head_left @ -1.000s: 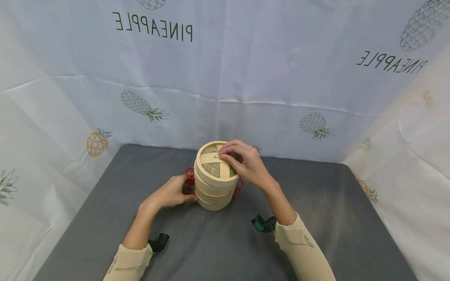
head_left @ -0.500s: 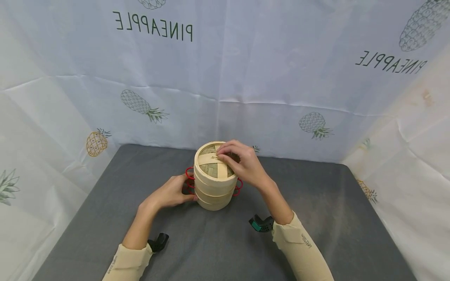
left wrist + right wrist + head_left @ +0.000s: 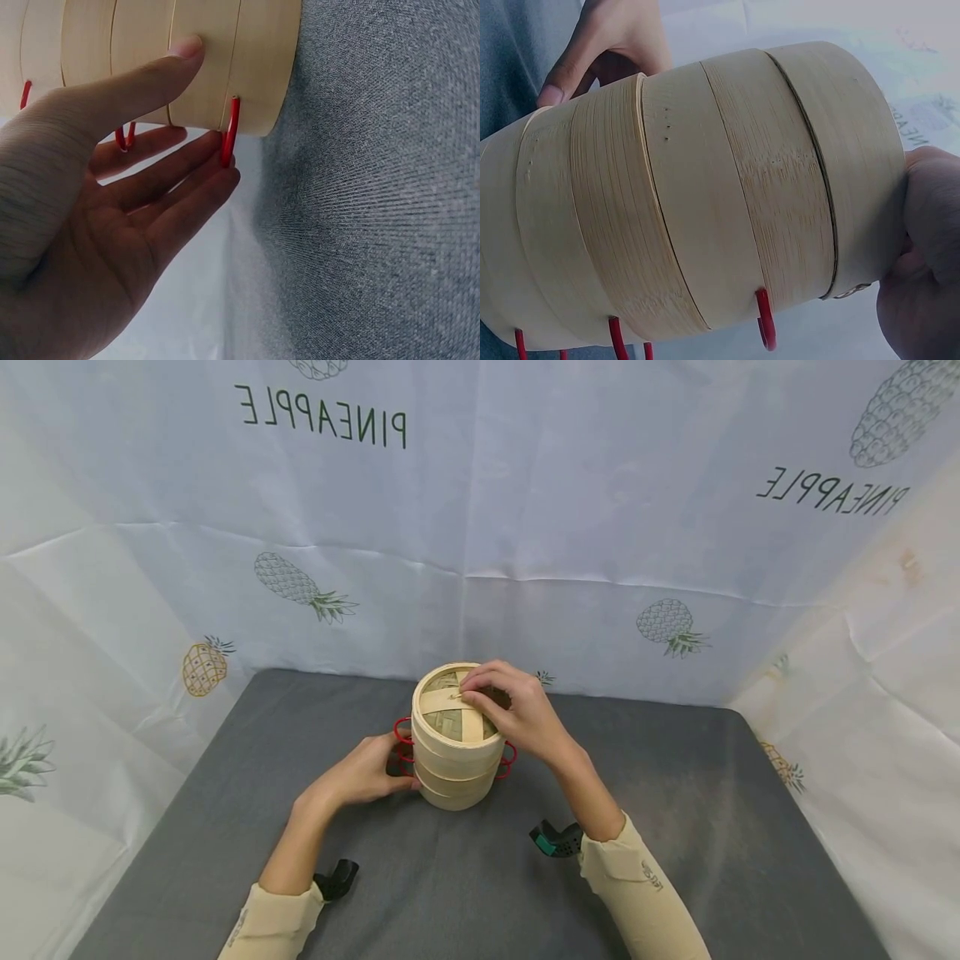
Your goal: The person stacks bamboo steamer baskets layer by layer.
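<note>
A round bamboo steamer [image 3: 454,785] with stacked tiers stands upright at the back middle of the table. Its woven lid [image 3: 442,724] sits on top, crossed by pale bamboo strips. My right hand [image 3: 519,703] pinches the middle of the lid from above with thumb and fingertips. Low on the steamer's left side, my left hand [image 3: 366,770] holds it. In the left wrist view the thumb [image 3: 150,84] presses the wall, while the fingers reach behind beside a red loop handle [image 3: 230,133]. More red handles [image 3: 765,319] show along the tiers in the right wrist view.
The table has a dark grey cloth [image 3: 660,843]. A white curtain [image 3: 555,527] printed with pineapples hangs behind and at both sides, close to the steamer's back. Black devices [image 3: 557,840] are worn at both wrists, beside the beige sleeves [image 3: 641,885].
My right hand has shifted slightly left with the lid, which now lines up more closely with the tiers below. The left hand has stayed on the steamer's side.
</note>
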The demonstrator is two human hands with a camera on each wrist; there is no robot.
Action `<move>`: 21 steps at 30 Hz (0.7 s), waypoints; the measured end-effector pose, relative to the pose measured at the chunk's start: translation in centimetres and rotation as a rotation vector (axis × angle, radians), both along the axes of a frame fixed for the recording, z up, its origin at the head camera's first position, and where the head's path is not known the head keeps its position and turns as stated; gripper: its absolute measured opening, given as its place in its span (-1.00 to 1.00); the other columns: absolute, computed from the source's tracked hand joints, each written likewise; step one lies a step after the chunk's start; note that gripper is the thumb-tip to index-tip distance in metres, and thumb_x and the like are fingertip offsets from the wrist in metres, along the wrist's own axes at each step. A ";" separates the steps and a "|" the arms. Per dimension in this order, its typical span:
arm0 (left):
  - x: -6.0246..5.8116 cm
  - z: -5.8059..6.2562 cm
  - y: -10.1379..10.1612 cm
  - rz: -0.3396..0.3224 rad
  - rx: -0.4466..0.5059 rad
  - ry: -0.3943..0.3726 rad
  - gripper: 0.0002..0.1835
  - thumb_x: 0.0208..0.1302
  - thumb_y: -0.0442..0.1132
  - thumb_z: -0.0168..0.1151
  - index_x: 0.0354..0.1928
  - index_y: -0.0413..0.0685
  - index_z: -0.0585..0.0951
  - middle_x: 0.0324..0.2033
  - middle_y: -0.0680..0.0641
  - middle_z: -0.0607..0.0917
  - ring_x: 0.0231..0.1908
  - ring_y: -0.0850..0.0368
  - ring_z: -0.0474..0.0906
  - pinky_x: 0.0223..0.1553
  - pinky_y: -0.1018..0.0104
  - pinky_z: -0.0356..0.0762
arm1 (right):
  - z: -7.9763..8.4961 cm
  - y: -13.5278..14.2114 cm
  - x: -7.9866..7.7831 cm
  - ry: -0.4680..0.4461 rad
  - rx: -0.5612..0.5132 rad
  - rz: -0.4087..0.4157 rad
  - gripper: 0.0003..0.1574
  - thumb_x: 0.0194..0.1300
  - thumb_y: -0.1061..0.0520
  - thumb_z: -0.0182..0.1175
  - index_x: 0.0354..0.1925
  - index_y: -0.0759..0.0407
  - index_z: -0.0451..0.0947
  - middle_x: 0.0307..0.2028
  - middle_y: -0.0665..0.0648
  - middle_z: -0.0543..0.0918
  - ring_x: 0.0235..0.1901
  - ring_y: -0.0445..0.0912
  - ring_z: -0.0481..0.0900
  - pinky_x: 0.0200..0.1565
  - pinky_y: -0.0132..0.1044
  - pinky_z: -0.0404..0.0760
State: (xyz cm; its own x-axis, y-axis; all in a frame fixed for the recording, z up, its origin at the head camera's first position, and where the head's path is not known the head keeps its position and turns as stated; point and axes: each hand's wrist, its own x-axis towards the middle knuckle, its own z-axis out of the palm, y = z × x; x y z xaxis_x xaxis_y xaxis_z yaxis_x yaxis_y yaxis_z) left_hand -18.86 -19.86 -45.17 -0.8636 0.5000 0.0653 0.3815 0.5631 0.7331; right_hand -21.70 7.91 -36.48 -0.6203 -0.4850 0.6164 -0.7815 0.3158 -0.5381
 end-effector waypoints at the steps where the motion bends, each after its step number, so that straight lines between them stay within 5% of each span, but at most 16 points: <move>1: 0.0 0.0 0.0 -0.001 -0.002 0.003 -0.38 0.22 -0.29 0.64 0.27 -0.28 0.58 0.09 -0.30 0.81 0.04 -0.19 0.84 0.09 -0.03 0.83 | 0.0 0.0 0.0 -0.001 0.001 -0.002 -0.90 0.44 0.25 0.43 -0.10 0.21 0.82 -0.04 0.16 0.82 0.10 0.02 0.77 0.23 -0.17 0.76; 12: 0.1 0.3 0.3 -0.002 -0.006 -0.003 -0.38 0.23 -0.28 0.64 0.27 -0.26 0.58 0.10 -0.29 0.81 0.05 -0.18 0.84 0.10 -0.03 0.83 | 0.6 0.7 0.4 -0.024 0.016 -0.013 -0.85 0.46 0.24 0.41 -0.04 0.23 0.81 0.02 0.17 0.82 0.17 0.05 0.76 0.30 -0.11 0.74; 21: 0.3 0.2 0.0 0.001 0.011 0.004 -0.39 0.22 -0.28 0.65 0.26 -0.25 0.59 0.08 -0.27 0.81 0.02 -0.16 0.85 0.06 -0.02 0.85 | 1.2 2.7 0.9 0.033 0.006 -0.041 -0.87 0.44 0.30 0.40 -0.07 0.27 0.81 0.00 0.19 0.81 0.07 0.06 0.78 0.15 -0.02 0.79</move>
State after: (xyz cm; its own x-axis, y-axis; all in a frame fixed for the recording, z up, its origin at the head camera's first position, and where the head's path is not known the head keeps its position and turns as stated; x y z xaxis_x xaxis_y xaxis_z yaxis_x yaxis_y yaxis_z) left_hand -18.56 -19.83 -45.02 -0.8638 0.4982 0.0747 0.3841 0.5553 0.7377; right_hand -20.77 10.59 -35.24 -0.6195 -0.4628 0.6341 -0.7849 0.3511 -0.5106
